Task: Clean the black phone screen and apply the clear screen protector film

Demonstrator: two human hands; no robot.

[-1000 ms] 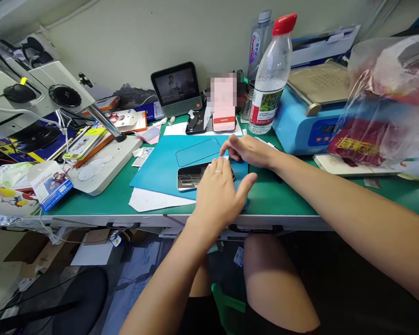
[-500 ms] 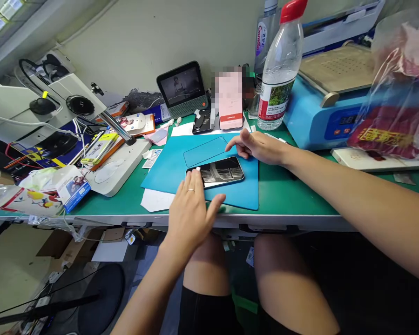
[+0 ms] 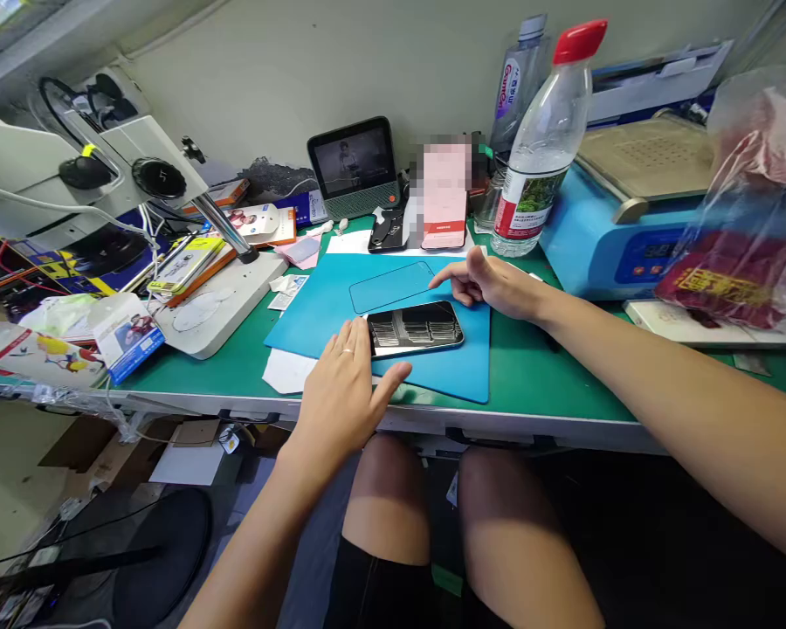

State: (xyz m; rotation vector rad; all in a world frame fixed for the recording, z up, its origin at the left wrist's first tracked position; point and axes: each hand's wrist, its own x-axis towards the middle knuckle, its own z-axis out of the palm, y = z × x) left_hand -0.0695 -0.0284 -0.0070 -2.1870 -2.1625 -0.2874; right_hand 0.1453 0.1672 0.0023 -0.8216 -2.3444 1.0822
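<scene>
A smartphone (image 3: 419, 328) lies face up on a blue mat (image 3: 301, 316), its dark glossy screen reflecting stripes. My left hand (image 3: 339, 384) rests at the phone's left end, fingers stretched out together and thumb apart; its fingertips cover that end. Just behind the phone, a clear screen protector (image 3: 389, 288) with a thin dark border lies on the mat. My right hand (image 3: 488, 284) is at the protector's right end, index finger extended to its edge, thumb raised and the other fingers loosely curled. Nothing shows in its grasp.
Behind the mat stand a second phone (image 3: 445, 201) with a pink screen, a smart display (image 3: 354, 166) and a red-capped bottle (image 3: 534, 175). A blue heating machine (image 3: 603, 231) is at right. A microscope stand (image 3: 216, 306) and clutter fill the left.
My left hand has slid slightly left, showing more of the phone's left end. The right hand stays at the protector's edge. The whole view has shifted a little.
</scene>
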